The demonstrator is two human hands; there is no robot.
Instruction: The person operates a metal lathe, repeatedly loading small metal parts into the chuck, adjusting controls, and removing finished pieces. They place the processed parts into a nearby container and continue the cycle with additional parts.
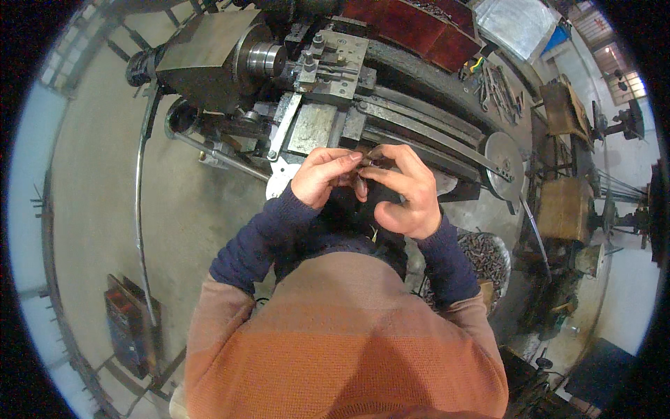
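1 small metal part (368, 162), held nearside of the lathe tool post (342, 66).
Left hand (321, 176) pinched nearly closed on it; right hand (410, 190) half-curled, fingertips at it, exact grip hidden. Wrenches (498, 94) lie right of tool post; red tray (419, 31) sits behind and right of it.

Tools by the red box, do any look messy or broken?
A bit messy: the metal tools lie jumbled at different angles beside the dark red box. I can't see any clearly broken.
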